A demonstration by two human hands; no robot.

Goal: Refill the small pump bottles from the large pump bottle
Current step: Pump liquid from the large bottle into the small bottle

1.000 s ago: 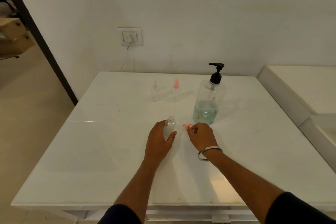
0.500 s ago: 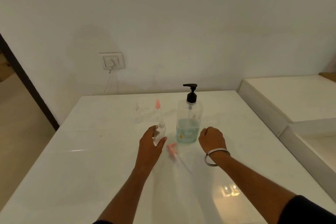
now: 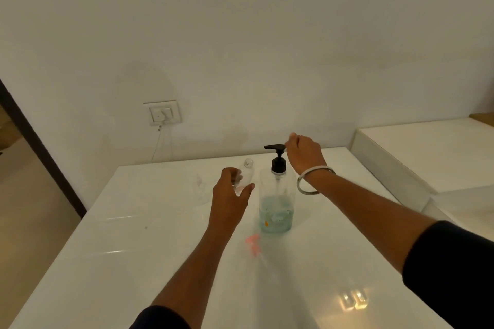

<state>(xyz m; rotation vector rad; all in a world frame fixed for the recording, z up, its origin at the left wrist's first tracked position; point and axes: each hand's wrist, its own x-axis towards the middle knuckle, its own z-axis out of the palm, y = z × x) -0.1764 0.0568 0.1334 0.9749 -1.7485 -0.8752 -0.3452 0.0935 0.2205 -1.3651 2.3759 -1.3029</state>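
The large clear pump bottle (image 3: 276, 205) stands mid-table, with blue-green liquid in its lower third and a black pump head (image 3: 274, 147). My left hand (image 3: 230, 196) grips a small clear bottle (image 3: 247, 170) just left of it. This bottle is lifted, its neck is uncapped, and its mouth sits below the pump spout. My right hand (image 3: 303, 153) hovers at the rear end of the pump head with loosely curled fingers and holds nothing. A pink small pump cap (image 3: 252, 243) with its tube lies on the table in front of the large bottle.
Another small clear bottle (image 3: 199, 183) stands faintly visible behind my left hand. The white glossy table (image 3: 128, 254) meets the wall, which has a socket and cable (image 3: 163, 114). A raised white ledge (image 3: 427, 147) borders the right, and a dark door frame (image 3: 34, 147) the left.
My right hand rose from the table beside the large bottle up to the pump head. My left hand lifted the small bottle closer to the spout. The camera tilted upward.
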